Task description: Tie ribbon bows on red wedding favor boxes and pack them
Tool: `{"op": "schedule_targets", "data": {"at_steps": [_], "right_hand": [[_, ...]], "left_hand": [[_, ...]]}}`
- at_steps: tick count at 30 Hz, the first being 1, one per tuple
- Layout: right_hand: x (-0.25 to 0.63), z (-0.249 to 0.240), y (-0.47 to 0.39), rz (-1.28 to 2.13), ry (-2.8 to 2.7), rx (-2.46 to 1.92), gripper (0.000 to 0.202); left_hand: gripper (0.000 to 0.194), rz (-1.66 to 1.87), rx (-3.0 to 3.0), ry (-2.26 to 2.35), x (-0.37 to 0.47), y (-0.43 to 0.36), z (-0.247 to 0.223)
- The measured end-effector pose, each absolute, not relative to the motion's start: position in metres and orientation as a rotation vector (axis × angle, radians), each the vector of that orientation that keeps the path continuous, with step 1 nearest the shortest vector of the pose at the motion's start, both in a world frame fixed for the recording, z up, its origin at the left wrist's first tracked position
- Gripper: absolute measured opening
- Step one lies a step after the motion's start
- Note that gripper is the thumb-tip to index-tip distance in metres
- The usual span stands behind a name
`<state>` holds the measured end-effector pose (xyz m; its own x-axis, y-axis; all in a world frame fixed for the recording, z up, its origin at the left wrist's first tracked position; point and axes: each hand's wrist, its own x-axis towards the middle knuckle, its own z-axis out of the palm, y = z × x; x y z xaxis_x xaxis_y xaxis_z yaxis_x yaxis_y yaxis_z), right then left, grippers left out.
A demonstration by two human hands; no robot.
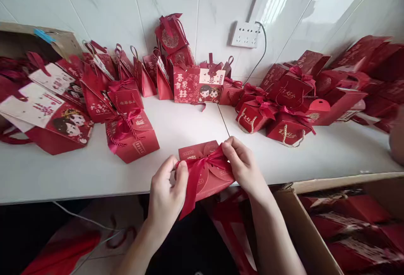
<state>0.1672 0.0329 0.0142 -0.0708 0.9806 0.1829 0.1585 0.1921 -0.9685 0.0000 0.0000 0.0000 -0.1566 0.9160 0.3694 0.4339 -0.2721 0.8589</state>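
Observation:
A red gift box (217, 181) with rounded top flaps and printed lettering sits at the table's front edge, right before me. A dark pink satin ribbon (196, 176) is knotted across its top, with one tail hanging down the front. My left hand (168, 186) pinches the ribbon at the box's left side, thumb against forefinger. On the right side, my right hand (241, 161) grips the other part of the ribbon between thumb and fingers. The ribbon is stretched between both hands over the lid.
Finished-looking red boxes with bows (288, 131) stand at the right, a rope-handled box (135, 140) at the left. Several more line the wall. A cardboard carton (311, 228) of red boxes is at lower right. A power strip (245, 34) hangs on the tiles.

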Motion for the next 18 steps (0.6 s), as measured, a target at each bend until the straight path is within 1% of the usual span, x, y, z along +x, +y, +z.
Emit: {"op": "schedule_targets", "data": {"at_steps": [2, 4, 6, 7, 9, 10, 11, 13, 16, 18], "right_hand": [[0.169, 0.012, 0.033, 1.072, -1.429, -1.222, 0.038], [0.171, 0.014, 0.030, 0.977, -1.466, -1.256, 0.037], [0.172, 0.022, 0.023, 0.707, -1.535, -1.264, 0.032], [0.171, 0.028, 0.019, 0.542, -1.613, -1.223, 0.033], [0.168, 0.041, 0.008, 0.282, -1.873, -1.077, 0.047], [0.166, 0.047, 0.004, 0.216, -2.032, -1.004, 0.051], [0.163, 0.050, 0.000, 0.175, -2.175, -0.950, 0.050], [0.159, 0.051, -0.006, 0.121, -2.350, -0.911, 0.039], [0.158, 0.040, -0.010, 0.060, -2.304, -0.860, 0.017], [0.160, 0.031, -0.013, 0.040, -2.178, -0.786, 0.016]], "left_hand": [[0.031, 1.414, 1.630, 1.526, 0.000, 0.001, 0.000], [0.032, 1.392, 1.588, 1.507, 0.000, 0.003, 0.001], [0.034, 1.350, 1.532, 1.470, -0.002, 0.005, 0.002], [0.034, 1.329, 1.508, 1.449, -0.003, 0.006, 0.003], [0.034, 1.294, 1.473, 1.403, -0.006, 0.008, 0.006], [0.034, 1.278, 1.459, 1.384, -0.006, 0.009, 0.007], [0.033, 1.268, 1.446, 1.369, -0.007, 0.009, 0.008], [0.033, 1.265, 1.425, 1.348, -0.008, 0.011, 0.010], [0.034, 1.275, 1.405, 1.334, -0.009, 0.014, 0.007], [0.036, 1.283, 1.370, 1.314, -0.008, 0.017, 0.004]]}}
